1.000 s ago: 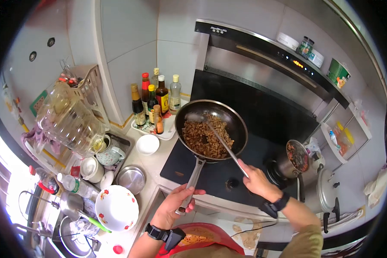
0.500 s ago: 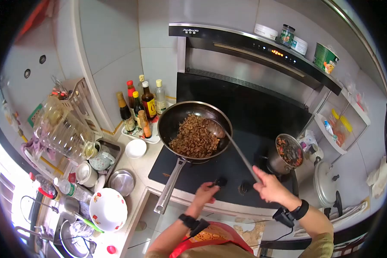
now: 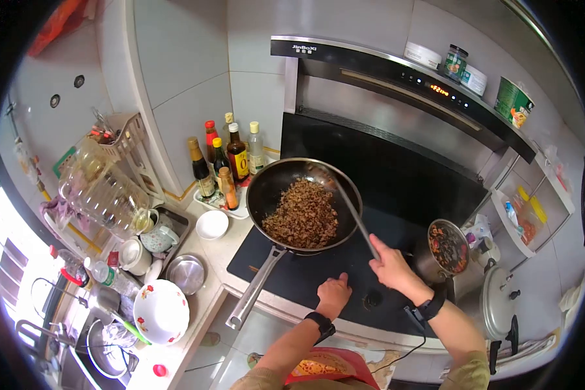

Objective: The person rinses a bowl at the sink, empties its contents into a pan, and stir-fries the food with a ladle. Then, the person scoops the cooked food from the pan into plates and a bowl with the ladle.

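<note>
A long-handled wok spatula point(image 3: 353, 209) is gripped in my right hand point(image 3: 393, 267), which is closed around its handle. Its blade rests at the far inner side of the wok point(image 3: 259, 216) and is partly blurred. Browned minced food point(image 3: 302, 214) lies heaped in the wok, whose metal handle point(image 3: 257, 286) points toward me. My left hand point(image 3: 335, 296) is closed at the front of the black cooktop point(image 3: 292, 276), over the spot of a stove knob that it covers. Another stove knob point(image 3: 372, 299) shows to its right.
A pot point(image 3: 447, 248) of dark liquid with red bits stands on the right, beside a lidded pressure cooker point(image 3: 497, 302). Sauce bottles point(image 3: 239, 156) stand in a tray at the back left. A small white bowl point(image 3: 212, 225) and a flowered bowl point(image 3: 161, 312) sit on the left counter.
The spatula's blade has moved from the food's right side to the wok's far wall. My left hand has closed over the knob, which was visible before. The view has shifted slightly.
</note>
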`<state>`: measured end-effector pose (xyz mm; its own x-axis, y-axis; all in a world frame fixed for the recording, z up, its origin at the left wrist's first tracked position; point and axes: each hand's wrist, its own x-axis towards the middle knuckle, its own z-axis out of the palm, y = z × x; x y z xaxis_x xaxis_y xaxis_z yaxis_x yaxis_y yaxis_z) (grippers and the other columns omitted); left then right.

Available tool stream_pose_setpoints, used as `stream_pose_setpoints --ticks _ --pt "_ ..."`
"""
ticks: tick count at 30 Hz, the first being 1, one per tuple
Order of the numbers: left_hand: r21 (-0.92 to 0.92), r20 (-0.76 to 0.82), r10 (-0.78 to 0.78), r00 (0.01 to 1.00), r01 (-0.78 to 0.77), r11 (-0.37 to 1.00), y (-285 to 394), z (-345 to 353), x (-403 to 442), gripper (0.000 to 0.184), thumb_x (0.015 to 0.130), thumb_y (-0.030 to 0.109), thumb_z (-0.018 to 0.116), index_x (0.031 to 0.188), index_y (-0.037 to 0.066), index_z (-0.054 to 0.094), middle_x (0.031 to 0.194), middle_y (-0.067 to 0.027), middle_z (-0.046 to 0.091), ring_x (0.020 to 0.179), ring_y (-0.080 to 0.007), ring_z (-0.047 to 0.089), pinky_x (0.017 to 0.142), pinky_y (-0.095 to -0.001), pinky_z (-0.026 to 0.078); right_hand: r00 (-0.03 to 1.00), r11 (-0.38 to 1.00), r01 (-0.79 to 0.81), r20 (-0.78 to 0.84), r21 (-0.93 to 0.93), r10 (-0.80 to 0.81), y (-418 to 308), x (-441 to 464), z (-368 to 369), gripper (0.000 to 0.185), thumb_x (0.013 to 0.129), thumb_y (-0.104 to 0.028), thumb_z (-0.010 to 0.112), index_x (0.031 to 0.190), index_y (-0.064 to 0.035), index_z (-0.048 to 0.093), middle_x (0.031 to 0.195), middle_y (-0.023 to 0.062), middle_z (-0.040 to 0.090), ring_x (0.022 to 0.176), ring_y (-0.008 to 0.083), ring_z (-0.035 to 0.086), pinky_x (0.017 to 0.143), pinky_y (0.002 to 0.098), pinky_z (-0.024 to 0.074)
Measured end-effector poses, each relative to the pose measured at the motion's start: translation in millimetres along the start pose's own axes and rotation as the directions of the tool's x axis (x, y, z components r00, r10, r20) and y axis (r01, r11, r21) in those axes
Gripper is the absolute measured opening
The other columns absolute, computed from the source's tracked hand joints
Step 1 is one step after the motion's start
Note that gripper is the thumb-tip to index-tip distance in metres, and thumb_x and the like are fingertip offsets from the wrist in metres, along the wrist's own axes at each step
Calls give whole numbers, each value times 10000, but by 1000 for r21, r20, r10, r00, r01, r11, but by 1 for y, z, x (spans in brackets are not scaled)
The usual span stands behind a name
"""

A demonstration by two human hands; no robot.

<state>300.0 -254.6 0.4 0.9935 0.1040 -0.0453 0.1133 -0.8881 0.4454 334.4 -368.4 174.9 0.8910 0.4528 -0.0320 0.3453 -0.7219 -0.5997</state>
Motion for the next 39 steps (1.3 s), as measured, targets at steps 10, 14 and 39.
stream_pose_setpoints --ticks 10,14,39 --pt "174 89 614 784 -620 765 -31 -16 -1 307 775 124 549 1070 179 610 1008 -126 540 926 -268 566 742 -355 522 952 932 306 82 -195 -295 1 -13 -36 568 788 -52 551 1325 -23 370 983 262 591 882 407 586 735 434 481" --pt "49 -114 553 826 -551 833 -50 -11 -18 392 772 105 577 1160 167 570 1116 -131 538 971 -285 564 781 -362 512 936 881 352 103 -316 -337 12 11 9 585 795 -62 531 1335 -3 312 872 271 582 780 429 576 687 487 477" --pt "-948 147 -872 467 -185 -258 -311 -112 -282 182 785 -13 472 965 -38 471 820 -103 529 745 -236 595 662 -354 556 985 989 -145 97 18 142 -70 -107 -27 551 822 -54 556 1347 -93 392 596 123 524 476 151 528 481 306 437"
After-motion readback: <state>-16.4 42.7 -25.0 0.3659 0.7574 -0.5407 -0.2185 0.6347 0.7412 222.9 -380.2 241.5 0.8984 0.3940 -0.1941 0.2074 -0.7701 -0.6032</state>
